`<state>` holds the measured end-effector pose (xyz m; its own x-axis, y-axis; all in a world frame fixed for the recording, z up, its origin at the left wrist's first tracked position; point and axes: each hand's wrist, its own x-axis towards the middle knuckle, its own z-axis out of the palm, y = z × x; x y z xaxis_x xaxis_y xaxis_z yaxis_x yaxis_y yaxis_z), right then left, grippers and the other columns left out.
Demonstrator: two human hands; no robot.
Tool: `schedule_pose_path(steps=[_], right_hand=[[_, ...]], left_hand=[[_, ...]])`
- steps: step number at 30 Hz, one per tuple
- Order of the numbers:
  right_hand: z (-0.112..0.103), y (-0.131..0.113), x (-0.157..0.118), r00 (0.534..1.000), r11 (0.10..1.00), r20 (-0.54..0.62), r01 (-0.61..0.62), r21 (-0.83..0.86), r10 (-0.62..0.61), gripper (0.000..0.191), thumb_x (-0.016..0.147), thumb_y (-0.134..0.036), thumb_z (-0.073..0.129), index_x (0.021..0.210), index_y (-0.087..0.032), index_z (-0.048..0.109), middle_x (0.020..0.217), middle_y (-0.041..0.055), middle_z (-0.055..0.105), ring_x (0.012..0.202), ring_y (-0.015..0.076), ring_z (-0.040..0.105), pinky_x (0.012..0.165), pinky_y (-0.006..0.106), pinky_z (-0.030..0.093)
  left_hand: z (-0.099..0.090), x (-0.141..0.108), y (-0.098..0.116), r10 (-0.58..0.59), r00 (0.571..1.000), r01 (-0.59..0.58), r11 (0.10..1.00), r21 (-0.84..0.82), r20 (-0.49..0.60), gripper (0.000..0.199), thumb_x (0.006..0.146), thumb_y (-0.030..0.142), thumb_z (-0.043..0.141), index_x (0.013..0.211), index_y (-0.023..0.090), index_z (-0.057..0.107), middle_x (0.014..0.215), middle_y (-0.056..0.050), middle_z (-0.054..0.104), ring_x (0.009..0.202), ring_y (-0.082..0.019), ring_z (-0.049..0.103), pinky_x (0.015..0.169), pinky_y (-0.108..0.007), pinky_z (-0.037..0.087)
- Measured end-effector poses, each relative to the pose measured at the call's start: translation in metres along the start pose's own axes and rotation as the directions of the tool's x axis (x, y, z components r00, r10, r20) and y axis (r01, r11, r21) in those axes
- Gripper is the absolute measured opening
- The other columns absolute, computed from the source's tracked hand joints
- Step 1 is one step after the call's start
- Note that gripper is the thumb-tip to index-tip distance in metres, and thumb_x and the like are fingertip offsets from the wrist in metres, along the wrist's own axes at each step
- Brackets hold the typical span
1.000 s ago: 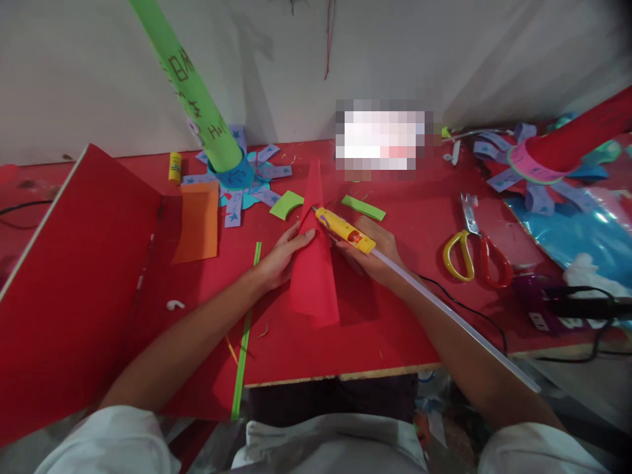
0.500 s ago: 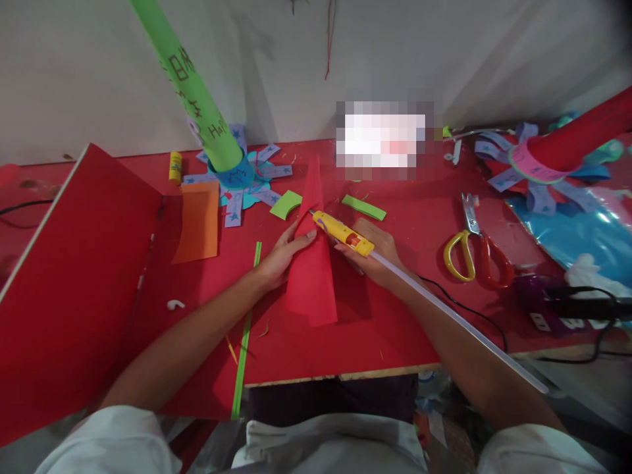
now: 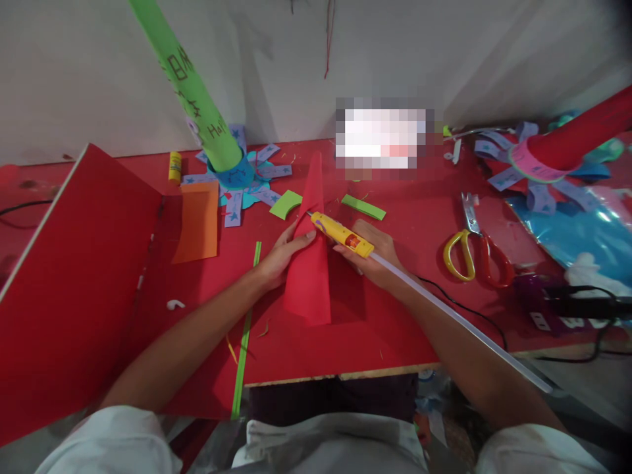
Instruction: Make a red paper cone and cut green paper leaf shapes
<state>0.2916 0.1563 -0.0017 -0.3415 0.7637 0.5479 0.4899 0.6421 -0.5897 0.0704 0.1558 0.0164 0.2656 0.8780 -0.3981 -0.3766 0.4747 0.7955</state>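
My left hand [image 3: 285,258] is closed on a folded sheet of red paper [image 3: 309,283], its thumb pressed on the near face and its fingers behind. The paper stands at a slant above the red tabletop. In my right hand [image 3: 378,253] is a yellow hot glue gun [image 3: 340,234], gripped around its handle. The nozzle points left and meets the paper, or comes very near it, just above my left thumb. A long clear glue stick [image 3: 459,322] sticks out of the gun's back over my right forearm. Bits of green paper [image 3: 363,207] lie just beyond my hands.
Scissors [image 3: 474,240] lie to the right, near a blue plastic packet [image 3: 553,230]. A green paper tube [image 3: 197,99] with writing stands at the back left, beside a yellow glue stick tube [image 3: 174,168]. Orange paper [image 3: 200,220] and a white earbud [image 3: 175,305] lie at left.
The red paper's lower end has swung slightly left and its folded edge has turned a little. The glue gun has shifted very slightly left; both hands keep their grip.
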Motion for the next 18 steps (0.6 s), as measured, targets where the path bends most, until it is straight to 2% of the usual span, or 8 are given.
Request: schedule_pose_path(steps=[5, 7, 11, 14, 18], right_hand=[[0.0016, 0.0049, -0.0008, 1.000, 0.999, -0.013, -0.023, -0.025, 0.022, 0.046, 0.106, -0.059, 0.055, 0.077, -0.027, 0.040, 0.073, 0.0009, 0.049, 0.067, 0.0195, 0.050, 0.059, 0.036, 0.037], [0.0024, 0.0073, -0.0016, 0.998, 0.998, -0.023, -0.051, -0.035, 0.050, 0.047, 0.105, -0.062, 0.055, 0.076, -0.027, 0.041, 0.072, 0.0013, 0.048, 0.066, 0.0199, 0.050, 0.059, 0.037, 0.037], [0.0033, 0.0084, -0.0024, 0.996, 0.997, -0.061, -0.073, -0.036, 0.071, 0.047, 0.105, -0.063, 0.053, 0.076, -0.027, 0.043, 0.072, 0.0022, 0.049, 0.068, 0.0211, 0.051, 0.060, 0.037, 0.039], [0.0028, 0.0060, -0.0016, 0.994, 0.996, -0.062, -0.090, -0.026, 0.088, 0.045, 0.105, -0.061, 0.056, 0.077, -0.027, 0.044, 0.074, 0.0019, 0.050, 0.070, 0.0215, 0.053, 0.061, 0.037, 0.040], [0.0014, 0.0034, 0.0004, 0.992, 0.994, -0.057, -0.111, -0.020, 0.109, 0.045, 0.104, -0.062, 0.056, 0.077, -0.027, 0.044, 0.075, 0.0024, 0.050, 0.073, 0.0228, 0.054, 0.063, 0.038, 0.042]], left_hand=[[-0.0023, 0.0002, -0.0013, 0.007, 0.997, -0.006, 1.000, -0.016, 0.074, 0.057, 0.077, 0.044, 0.091, 0.124, 0.018, 0.071, 0.099, -0.010, 0.082, 0.086, -0.026, 0.079, 0.076, -0.034, 0.063], [-0.0017, 0.0001, -0.0004, -0.004, 0.994, 0.009, 0.999, -0.040, 0.112, 0.054, 0.082, 0.049, 0.087, 0.123, 0.018, 0.072, 0.102, -0.011, 0.082, 0.094, -0.030, 0.080, 0.081, -0.037, 0.064], [0.0021, -0.0011, 0.0042, -0.063, 0.986, 0.081, 0.990, -0.117, 0.154, 0.055, 0.095, 0.057, 0.069, 0.136, 0.021, 0.068, 0.110, -0.012, 0.082, 0.111, -0.036, 0.078, 0.096, -0.047, 0.063], [0.0038, -0.0022, 0.0074, -0.063, 0.983, 0.091, 0.983, -0.160, 0.172, 0.054, 0.097, 0.054, 0.064, 0.140, 0.021, 0.066, 0.116, -0.012, 0.081, 0.116, -0.037, 0.076, 0.100, -0.049, 0.061], [0.0031, -0.0022, 0.0072, -0.046, 0.983, 0.078, 0.982, -0.172, 0.179, 0.055, 0.093, 0.046, 0.069, 0.141, 0.020, 0.065, 0.120, -0.013, 0.080, 0.116, -0.036, 0.077, 0.101, -0.048, 0.061]])
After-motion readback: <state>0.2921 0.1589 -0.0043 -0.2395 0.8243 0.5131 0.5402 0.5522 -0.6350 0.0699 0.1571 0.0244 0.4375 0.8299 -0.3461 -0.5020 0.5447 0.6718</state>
